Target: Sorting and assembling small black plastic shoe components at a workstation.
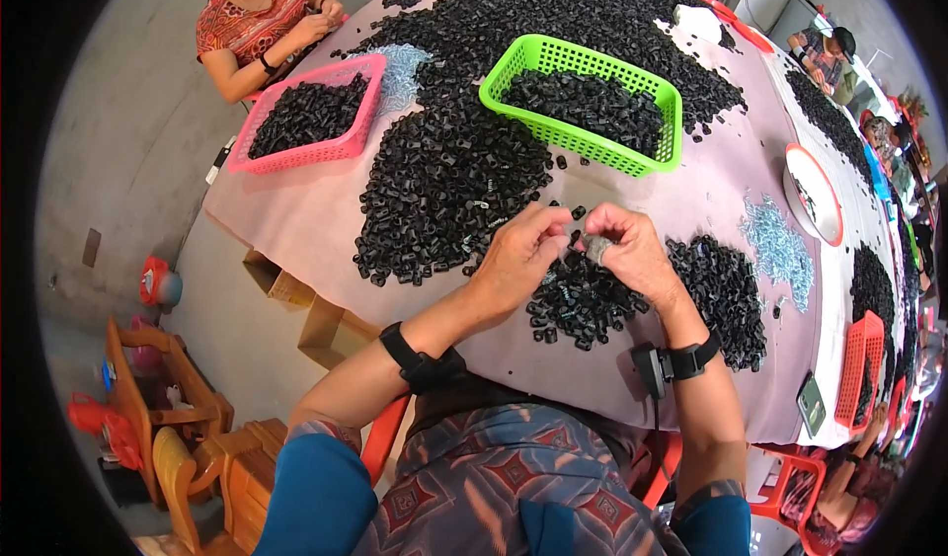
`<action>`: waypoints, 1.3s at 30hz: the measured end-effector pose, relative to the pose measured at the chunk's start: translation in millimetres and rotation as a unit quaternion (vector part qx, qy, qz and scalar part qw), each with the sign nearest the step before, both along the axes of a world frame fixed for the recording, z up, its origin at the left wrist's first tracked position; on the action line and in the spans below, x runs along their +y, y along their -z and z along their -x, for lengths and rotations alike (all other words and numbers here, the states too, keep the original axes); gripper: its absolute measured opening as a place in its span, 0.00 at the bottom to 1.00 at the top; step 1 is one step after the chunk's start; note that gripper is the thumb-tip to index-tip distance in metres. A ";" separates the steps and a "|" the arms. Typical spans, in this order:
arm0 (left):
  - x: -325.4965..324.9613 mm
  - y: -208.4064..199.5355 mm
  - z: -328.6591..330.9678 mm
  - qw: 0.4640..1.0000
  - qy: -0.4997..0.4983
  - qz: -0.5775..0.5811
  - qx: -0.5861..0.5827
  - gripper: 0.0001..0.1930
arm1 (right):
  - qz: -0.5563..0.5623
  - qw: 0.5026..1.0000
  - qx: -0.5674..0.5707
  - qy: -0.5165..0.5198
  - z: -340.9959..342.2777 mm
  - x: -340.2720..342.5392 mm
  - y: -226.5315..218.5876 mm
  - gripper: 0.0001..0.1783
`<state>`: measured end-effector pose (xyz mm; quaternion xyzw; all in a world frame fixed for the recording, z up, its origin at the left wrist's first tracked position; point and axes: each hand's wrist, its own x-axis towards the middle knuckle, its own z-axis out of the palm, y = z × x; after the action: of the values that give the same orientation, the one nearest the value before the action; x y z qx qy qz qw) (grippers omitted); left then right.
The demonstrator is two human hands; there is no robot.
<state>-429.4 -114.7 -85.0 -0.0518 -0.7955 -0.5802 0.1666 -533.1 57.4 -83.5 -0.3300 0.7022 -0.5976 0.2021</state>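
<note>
I am looking down into a small hand-assembly workshop, the sort where piecework is sorted by the heap. A long surface (316, 210) under a pale pink cloth carries great mounds of small black plastic parts (444, 181), with a green basket (583, 102) and a pink basket (311, 112) full of them, and piles of little metal clips (778, 245) besides. Other workers sit along the edges on red plastic chairs. The floor is bare concrete (128, 141), with cardboard boxes (296, 304) under the surface.
</note>
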 end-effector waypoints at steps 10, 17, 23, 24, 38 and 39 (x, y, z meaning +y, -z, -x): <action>24.5 15.0 7.1 0.970 0.086 -0.205 -0.096 0.10 | 0.032 0.998 -0.050 -0.016 -25.5 29.1 7.3 0.03; 33.5 13.0 17.4 0.969 0.070 -0.220 -0.084 0.08 | 0.108 0.989 -0.094 0.023 -24.2 36.6 22.9 0.04; 37.1 13.9 20.5 0.968 0.039 -0.245 -0.027 0.08 | 0.029 0.988 -0.127 0.081 -27.9 32.5 8.5 0.14; 37.9 15.8 21.3 0.972 0.031 -0.233 -0.007 0.08 | 0.029 0.988 -0.126 0.083 -27.5 32.7 10.3 0.14; 53.0 24.3 19.4 0.981 0.040 -0.185 0.033 0.11 | 0.041 0.994 -0.001 0.099 -31.8 38.6 16.6 0.11; 52.1 26.0 17.6 0.981 0.039 -0.185 0.031 0.11 | 0.007 0.993 0.063 0.102 -33.8 39.1 14.0 0.09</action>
<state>-446.9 -62.6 -110.9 -0.0695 -0.6662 -0.7216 0.1752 -499.3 96.4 -97.5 -0.2957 0.7392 -0.5980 0.0931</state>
